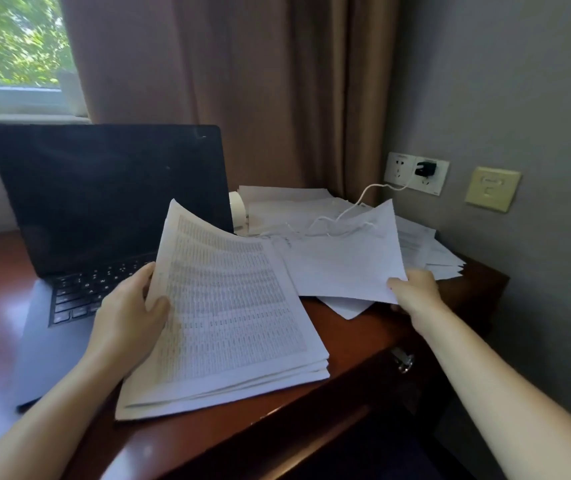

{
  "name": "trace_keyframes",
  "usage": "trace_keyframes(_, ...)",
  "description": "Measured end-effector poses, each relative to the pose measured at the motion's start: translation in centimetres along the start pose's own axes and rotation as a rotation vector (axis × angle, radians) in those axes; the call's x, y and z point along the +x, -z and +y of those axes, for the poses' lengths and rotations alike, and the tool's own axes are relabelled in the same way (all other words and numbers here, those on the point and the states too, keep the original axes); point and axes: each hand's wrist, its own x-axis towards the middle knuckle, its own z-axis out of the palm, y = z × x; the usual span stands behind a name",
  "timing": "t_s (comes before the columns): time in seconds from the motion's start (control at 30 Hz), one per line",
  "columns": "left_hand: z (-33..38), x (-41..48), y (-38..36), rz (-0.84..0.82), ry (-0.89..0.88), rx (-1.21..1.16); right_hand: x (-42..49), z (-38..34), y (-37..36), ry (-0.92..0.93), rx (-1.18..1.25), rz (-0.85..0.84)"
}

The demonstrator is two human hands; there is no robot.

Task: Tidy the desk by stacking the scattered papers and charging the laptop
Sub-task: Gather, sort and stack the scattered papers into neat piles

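The paper stack, floppy and prone to fanning, tilts near the worktop's front edge, left hand gripping its left margin; best squared from both sides. Right hand pinches a flimsy loose sheet's near corner.

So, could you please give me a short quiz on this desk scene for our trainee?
1. True or false: the left hand grips a stack of printed pages.
2. What does the right hand pinch? A) a sheet B) a pen C) a cup
3. Where is the black charger plugged in?
Key: 1 true; 2 A; 3 the wall socket.
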Motion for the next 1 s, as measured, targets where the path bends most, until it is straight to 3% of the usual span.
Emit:
trace_keyframes(0.23,-0.2,0.3,-0.3,0.02,0.024,-0.065,-0.2,3.3,5.5,0.048,0.114,0.307)
trace_keyframes(0.47,-0.1,0.1,-0.5,0.023,0.023,-0.071,-1.2,3.2,7.3,0.021,0.396,0.42)
trace_keyframes(0.7,-0.2,0.1,-0.4,-0.003,0.023,-0.068,-4.0,2.4,4.2,0.018,0.647,0.319)
trace_keyframes(1.0,-0.5,0.4,-0.5,-0.04,0.058,-0.066,-6.8,-0.1,-0.7,0.025,0.606,0.033)
